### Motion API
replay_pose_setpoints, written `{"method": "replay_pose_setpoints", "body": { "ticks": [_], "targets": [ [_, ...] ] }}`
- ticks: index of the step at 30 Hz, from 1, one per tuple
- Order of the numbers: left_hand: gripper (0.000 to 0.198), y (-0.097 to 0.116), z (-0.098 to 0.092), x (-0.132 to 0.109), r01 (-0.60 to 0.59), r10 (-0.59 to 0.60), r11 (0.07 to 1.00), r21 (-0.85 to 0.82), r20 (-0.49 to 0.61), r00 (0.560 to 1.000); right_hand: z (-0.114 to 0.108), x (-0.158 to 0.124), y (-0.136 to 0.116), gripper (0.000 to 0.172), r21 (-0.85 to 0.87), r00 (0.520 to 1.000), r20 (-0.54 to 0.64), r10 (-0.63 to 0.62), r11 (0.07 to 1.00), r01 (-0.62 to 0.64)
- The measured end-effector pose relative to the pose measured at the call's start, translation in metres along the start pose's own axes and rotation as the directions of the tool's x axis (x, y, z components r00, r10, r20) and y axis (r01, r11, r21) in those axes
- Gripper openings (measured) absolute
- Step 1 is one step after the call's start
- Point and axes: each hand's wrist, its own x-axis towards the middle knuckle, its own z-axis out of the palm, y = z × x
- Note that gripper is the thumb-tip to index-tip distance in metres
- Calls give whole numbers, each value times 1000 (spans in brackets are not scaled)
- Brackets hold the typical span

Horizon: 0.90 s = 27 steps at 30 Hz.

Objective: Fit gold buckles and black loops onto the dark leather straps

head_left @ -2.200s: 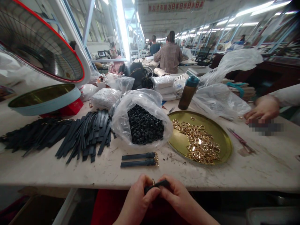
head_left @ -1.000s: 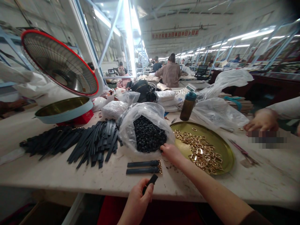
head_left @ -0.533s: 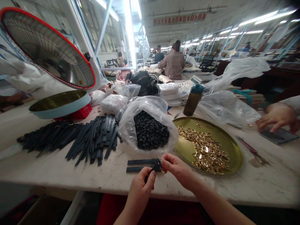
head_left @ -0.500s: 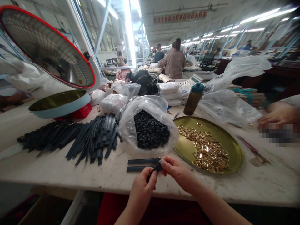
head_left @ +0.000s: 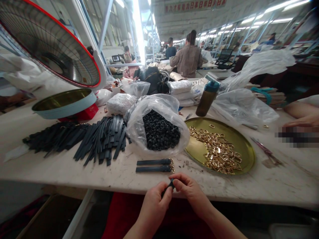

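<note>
At the table's front edge, my left hand [head_left: 159, 196] is closed around a short black strap [head_left: 170, 184]. The fingertips of my right hand [head_left: 187, 188] pinch the strap's far end; most of the strap is hidden by my fingers. Just beyond my hands lie two black straps [head_left: 153, 165] side by side, with gold buckles [head_left: 172, 165] at their right ends. Behind them sits a clear plastic bag [head_left: 134, 136] full of small black loops [head_left: 161, 131]. To the right, a gold round tray [head_left: 245, 146] holds a heap of gold buckles [head_left: 221, 154].
Piles of black straps [head_left: 104, 137] lie on the left. A red-rimmed fan [head_left: 54, 49] leans over that side, near a blue dish [head_left: 67, 108]. A bottle [head_left: 208, 99] stands behind the tray, scissors [head_left: 266, 151] to its right. Another person's hand [head_left: 302, 122] is at far right.
My hands have drawn back from the two lying straps towards the table edge, keeping the black strap between them. The buckled ends of those straps now show. The view has tilted slightly.
</note>
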Motion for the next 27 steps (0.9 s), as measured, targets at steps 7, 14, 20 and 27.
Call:
{"method": "replay_pose_setpoints", "body": {
  "ticks": [7, 14, 20, 27],
  "targets": [
    [27, -2, 11, -14, -48, 42, 996, -80, -73, 996, 19, -21, 22, 25, 346, 998, -2, 55, 937, -51],
    [22, 0, 3, -25, -112, 110, 981, -156, -17, 994, 21, -37, 8, 26, 327, 999, -1, 36, 944, -34],
    [19, -8, 5, -27, -125, 129, 966, -225, 4, 992, 23, -43, 8, 31, 210, 1000, -20, -1, 978, 6],
    [22, 0, -3, -25, -105, 116, 981, -162, 60, 991, 21, -40, 13, 31, 164, 999, -33, 15, 986, -10]
  ]
}}
